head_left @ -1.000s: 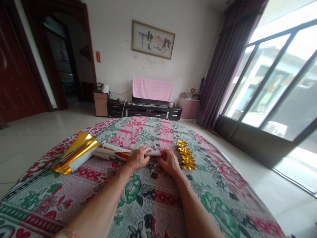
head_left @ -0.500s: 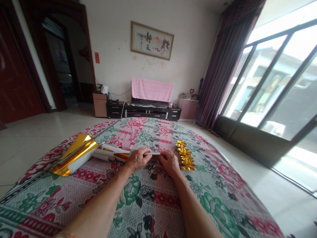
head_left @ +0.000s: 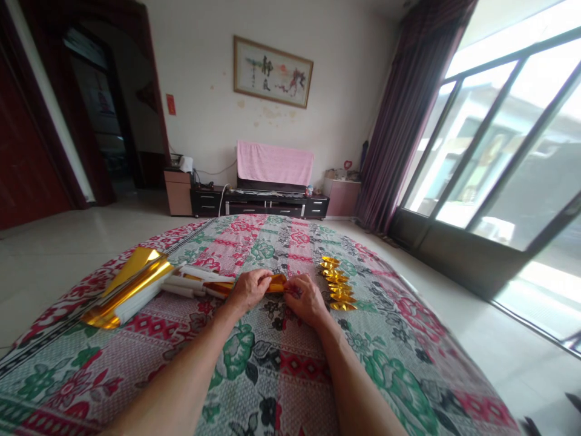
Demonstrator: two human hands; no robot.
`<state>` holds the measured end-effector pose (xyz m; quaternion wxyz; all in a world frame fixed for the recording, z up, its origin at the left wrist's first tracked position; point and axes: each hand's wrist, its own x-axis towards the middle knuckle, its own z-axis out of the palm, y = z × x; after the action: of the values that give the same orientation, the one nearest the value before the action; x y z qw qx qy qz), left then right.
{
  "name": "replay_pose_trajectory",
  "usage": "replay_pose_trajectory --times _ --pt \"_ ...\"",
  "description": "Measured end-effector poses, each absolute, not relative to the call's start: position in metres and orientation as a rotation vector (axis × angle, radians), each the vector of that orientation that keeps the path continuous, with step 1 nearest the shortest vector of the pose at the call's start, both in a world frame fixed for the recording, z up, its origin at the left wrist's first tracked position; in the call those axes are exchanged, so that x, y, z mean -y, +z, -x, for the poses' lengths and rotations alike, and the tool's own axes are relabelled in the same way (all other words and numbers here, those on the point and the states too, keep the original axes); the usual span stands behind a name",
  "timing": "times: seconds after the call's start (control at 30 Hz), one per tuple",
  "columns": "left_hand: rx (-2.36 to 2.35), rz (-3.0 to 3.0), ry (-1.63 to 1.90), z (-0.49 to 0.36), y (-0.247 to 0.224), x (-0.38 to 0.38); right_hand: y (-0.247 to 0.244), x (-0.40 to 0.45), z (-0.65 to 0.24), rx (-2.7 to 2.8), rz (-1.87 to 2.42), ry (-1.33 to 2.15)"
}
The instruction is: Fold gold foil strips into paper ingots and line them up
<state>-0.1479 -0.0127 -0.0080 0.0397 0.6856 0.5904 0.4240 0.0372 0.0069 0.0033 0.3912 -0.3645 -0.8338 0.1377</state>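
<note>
Between my two hands is a small piece of gold foil paper (head_left: 276, 283), its shiny side showing. My left hand (head_left: 249, 290) pinches its left end, and my right hand (head_left: 306, 298) grips the right end with fingers closed. Just left of my left hand lie several white-backed paper rolls (head_left: 186, 284), with gold edges showing. Farther left rests a larger stack of gold foil sheets (head_left: 136, 290), partly curled. To the right of my right hand stands a row of several folded gold paper ingots (head_left: 336, 283). My fingers hide both ends of the held paper.
A patterned floral cloth (head_left: 290, 387) covers the rounded table. Beyond it, a low black TV cabinet (head_left: 270, 206) carries a screen draped with a pink towel (head_left: 275, 162). Glass doors (head_left: 490, 145) and a purple curtain (head_left: 408, 121) are on the right.
The paper between my hands showed a narrow white strip before; now its gold side faces me. My hands have come slightly closer together. The view has shifted a little.
</note>
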Motion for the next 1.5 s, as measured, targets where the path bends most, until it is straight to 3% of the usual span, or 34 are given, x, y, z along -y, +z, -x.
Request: replay_pose_trajectory --times 0.47,0.7,0.97,1.5 --pt "-1.833 -2.35 1.257 0.149 -0.006 0.017 -0.005 -0.012 -0.033 2.092 0.956 0.271" --pt "-1.809 -2.288 1.497 0.145 0.009 0.027 -0.004 -0.012 -0.034 2.096 0.979 0.264" --pt "-1.701 -2.447 1.054 0.141 0.004 0.033 -0.003 -0.012 -0.035 2.088 0.972 0.282" --pt "-1.79 -2.328 1.012 0.142 0.004 0.031 -0.003 -0.009 -0.033 2.092 0.983 0.27"
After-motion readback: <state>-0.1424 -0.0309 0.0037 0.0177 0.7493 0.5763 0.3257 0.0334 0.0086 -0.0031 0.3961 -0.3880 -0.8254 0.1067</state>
